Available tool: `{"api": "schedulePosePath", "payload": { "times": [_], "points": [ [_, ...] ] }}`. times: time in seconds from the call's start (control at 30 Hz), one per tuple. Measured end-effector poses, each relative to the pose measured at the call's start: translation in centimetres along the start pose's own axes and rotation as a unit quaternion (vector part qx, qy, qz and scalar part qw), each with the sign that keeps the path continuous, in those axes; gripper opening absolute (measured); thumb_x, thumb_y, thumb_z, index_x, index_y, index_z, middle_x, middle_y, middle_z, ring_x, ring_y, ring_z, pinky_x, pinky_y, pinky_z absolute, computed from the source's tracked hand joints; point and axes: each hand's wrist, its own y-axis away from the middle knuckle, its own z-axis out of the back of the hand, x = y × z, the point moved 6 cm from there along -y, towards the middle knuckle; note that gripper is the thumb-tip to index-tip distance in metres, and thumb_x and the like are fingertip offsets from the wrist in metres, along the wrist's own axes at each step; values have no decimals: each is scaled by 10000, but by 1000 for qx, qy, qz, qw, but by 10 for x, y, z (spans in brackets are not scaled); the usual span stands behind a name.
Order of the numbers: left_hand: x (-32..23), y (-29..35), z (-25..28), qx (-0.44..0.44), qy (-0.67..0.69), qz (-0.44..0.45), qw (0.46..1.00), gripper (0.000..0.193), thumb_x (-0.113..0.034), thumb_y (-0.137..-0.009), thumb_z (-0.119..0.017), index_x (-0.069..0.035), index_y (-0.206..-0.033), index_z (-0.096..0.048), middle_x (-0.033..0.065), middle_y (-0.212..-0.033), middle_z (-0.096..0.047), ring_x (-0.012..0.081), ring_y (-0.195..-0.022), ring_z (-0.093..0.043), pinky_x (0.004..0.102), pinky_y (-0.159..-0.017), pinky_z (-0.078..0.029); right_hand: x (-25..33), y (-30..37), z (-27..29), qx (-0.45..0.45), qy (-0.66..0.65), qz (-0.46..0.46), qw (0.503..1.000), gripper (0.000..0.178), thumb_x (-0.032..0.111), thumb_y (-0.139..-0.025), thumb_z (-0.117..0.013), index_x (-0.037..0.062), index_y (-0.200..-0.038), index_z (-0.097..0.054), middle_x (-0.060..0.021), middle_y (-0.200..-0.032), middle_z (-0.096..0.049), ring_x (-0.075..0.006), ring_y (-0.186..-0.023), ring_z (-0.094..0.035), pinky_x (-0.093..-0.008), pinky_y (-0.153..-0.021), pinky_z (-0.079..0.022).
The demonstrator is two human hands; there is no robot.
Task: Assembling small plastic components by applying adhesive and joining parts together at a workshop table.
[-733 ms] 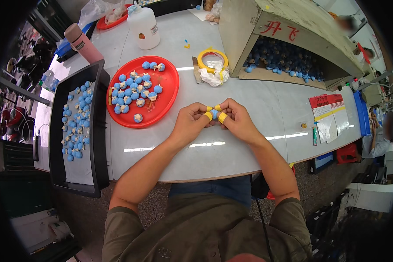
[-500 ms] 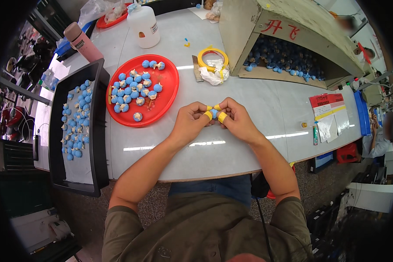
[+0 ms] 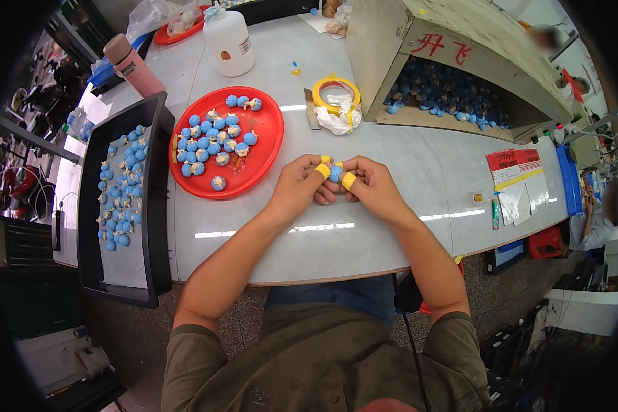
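A small blue ball (image 3: 335, 174) sits between the fingertips of both hands, just above the grey table. My left hand (image 3: 296, 185) pinches it from the left and my right hand (image 3: 374, 189) from the right; both are closed. Yellow tape wraps the thumbs and forefingers. Left of my hands, a round red tray (image 3: 264, 161) bears several similar blue balls with cream-coloured bits sticking out of them. Many more lie on a pale sheet in a black bin (image 3: 159, 206) at the far left.
A grey box (image 3: 384, 55) with an open front, full of blue balls, stands at the back right. Near it are a yellow tape roll (image 3: 316, 96) and crumpled white paper (image 3: 338, 123). A white jug (image 3: 228, 44), pink bottle (image 3: 136, 69) and red-and-white packet (image 3: 515, 168) are also on the table.
My left thumb and forefinger have shifted slightly up on the ball, and more of its blue surface shows. The right hand has barely moved.
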Motion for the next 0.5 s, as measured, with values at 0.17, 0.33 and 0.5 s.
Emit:
{"api": "schedulePosePath", "payload": {
  "times": [0.17, 0.33, 0.5],
  "points": [
    [4, -1, 0, 13, 0, -5, 1000, 300, -104, -932, -511, 54, -1187, -511, 126, -878, -666, 156, -712, -663, 248, -637, -539, -5, 0, 4, -5, -5, -17, 1000, 193, 136, -932, -588, -21, -1045, -581, -28, -853, -631, -48, -653, -540, -196, -573, -454],
    [4, -1, 0, 30, -6, -12, 999, 307, -70, -920, -517, 78, -1188, -492, 136, -917, -669, 159, -741, -669, 249, -648, -540, -8, -1, 5, -4, -6, -20, 1000, 187, 138, -929, -591, -17, -1034, -576, -25, -849, -631, -44, -644, -536, -192, -563, -446],
    [3, 0, -2, 19, -18, -11, 1000, 288, -106, -919, -568, 56, -1154, -523, 117, -920, -670, 150, -752, -667, 244, -648, -536, -4, -1, 3, -9, 4, 3, 1000, 175, 122, -924, -595, -15, -1030, -574, -20, -839, -626, -41, -662, -537, -192, -570, -445]
  ]
}}
